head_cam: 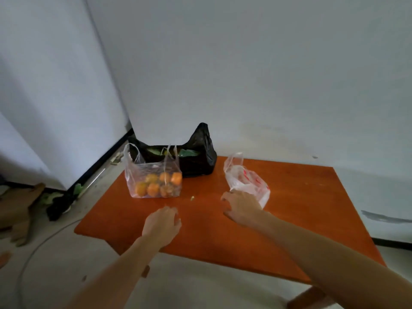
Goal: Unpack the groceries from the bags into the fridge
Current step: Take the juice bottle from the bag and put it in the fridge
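Now: about to take white bag (247, 182).
Hands: left hand (161, 224) slack, empty; right hand (242, 208) spread beside it.
Next: grip its handles.

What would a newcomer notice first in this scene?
The bright orange table fills the middle, with a clear bag of orange fruit at its far left corner and a black bag just behind. To the right lies a white bag with red print, the right hand at its near edge, the left hand hovering empty.
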`<state>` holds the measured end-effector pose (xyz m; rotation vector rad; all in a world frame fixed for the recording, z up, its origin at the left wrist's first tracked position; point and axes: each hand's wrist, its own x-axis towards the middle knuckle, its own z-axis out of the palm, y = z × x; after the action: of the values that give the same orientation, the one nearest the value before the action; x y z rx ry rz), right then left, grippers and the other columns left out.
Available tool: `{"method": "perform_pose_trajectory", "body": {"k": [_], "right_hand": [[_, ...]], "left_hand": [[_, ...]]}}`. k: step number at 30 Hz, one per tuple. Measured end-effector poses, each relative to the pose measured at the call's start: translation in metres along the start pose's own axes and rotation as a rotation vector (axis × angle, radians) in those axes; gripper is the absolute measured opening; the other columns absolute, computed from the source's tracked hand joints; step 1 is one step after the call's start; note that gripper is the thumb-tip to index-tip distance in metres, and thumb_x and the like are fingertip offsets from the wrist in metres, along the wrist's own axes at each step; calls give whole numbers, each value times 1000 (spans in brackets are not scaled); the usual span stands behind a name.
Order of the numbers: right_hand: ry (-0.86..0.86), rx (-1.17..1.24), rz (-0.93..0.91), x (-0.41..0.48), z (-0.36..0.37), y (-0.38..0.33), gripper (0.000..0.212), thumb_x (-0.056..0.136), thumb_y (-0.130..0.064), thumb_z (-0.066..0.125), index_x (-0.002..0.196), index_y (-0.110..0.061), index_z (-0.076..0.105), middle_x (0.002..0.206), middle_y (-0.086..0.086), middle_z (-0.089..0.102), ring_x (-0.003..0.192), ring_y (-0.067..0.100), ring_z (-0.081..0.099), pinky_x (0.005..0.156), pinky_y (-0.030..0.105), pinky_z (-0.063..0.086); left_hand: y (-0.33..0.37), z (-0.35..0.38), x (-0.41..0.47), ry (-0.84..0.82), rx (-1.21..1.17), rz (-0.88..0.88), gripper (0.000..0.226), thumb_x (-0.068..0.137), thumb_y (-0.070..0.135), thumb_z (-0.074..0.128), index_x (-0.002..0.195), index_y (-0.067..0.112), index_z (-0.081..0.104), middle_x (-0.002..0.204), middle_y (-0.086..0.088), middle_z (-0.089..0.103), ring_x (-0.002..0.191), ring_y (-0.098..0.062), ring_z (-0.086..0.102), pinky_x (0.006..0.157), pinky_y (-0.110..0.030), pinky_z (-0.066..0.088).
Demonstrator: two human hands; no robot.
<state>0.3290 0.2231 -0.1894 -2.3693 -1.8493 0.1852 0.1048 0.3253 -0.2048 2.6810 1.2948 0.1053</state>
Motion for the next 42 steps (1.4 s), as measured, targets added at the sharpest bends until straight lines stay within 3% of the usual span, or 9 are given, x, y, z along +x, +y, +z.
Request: {"method": "perform_pose_trajectory", "body": {"k": [7, 10, 14, 23, 29, 32, 35, 39, 42], "right_hand": [[-12, -2, 36, 123, 24, -55, 34, 92, -37, 56, 124, -24, 55, 120, 1, 58, 108, 23, 58, 86, 37, 48], [-6, 10, 83, 172, 31, -82, 34, 93, -38, 53, 124, -25, 55, 123, 1, 58, 109, 23, 58, 85, 37, 49], [7, 21, 125, 212, 32, -99, 33, 94, -38, 52, 124, -27, 54, 120, -1, 58, 103, 22, 60, 78, 34, 47], [162, 112, 221, 339, 1, -62, 21, 93, -28, 50, 103, -20, 66, 102, 1, 64, 88, 26, 62, 70, 36, 50], [-270, -7, 115, 434, 19, -55, 35, 90, -21, 54, 59, -14, 41, 61, 4, 41, 53, 20, 39, 55, 32, 35], [-285, -62, 32, 479, 41, -54, 12, 85, -23, 58, 82, -12, 60, 84, 6, 58, 79, 27, 57, 64, 34, 42], [-295, -101, -96, 518, 56, -56, 37, 84, -29, 61, 119, -17, 61, 114, 9, 59, 100, 30, 59, 73, 37, 46], [-396, -130, -181, 547, 87, -61, 46, 80, -44, 61, 120, -20, 59, 111, 9, 57, 93, 30, 58, 64, 35, 41], [-504, -161, -166, 553, 116, -66, 60, 81, -52, 63, 129, -18, 50, 121, 12, 50, 107, 34, 51, 80, 45, 44]], "left_hand": [[-107, -9, 99, 11, -38, 52, 16, 95, 29, 51, 104, 21, 61, 102, 5, 62, 77, -8, 57, 67, -21, 47], [-146, -23, 143, 18, -55, 136, 17, 94, 28, 53, 105, 21, 63, 105, 4, 65, 86, -10, 61, 81, -29, 53], [-169, -45, 190, 154, 53, 210, 13, 91, 29, 54, 99, 23, 63, 96, 9, 64, 92, -6, 56, 109, -50, 30], [-183, -51, 326, 143, 106, 380, 23, 96, 26, 42, 109, 18, 60, 111, 0, 58, 105, -18, 53, 92, -32, 44], [-193, -29, 408, -197, 448, 390, 33, 97, 29, 41, 125, 17, 51, 127, -8, 53, 118, -28, 48, 96, -42, 38], [-205, -13, 447, -206, 470, 403, 41, 94, 30, 46, 134, 21, 46, 132, -6, 49, 123, -27, 45, 99, -41, 37], [-218, 4, 476, -242, 478, 382, 39, 93, 30, 48, 132, 22, 47, 130, -6, 50, 122, -27, 45, 97, -40, 38], [-241, 26, 505, -271, 349, 267, 28, 97, 24, 42, 122, 19, 54, 119, -7, 54, 111, -28, 51, 86, -38, 42], [-258, 45, 518, -285, 222, 175, 22, 98, 21, 38, 106, 16, 59, 108, -9, 61, 98, -29, 59, 71, -37, 41]]}}
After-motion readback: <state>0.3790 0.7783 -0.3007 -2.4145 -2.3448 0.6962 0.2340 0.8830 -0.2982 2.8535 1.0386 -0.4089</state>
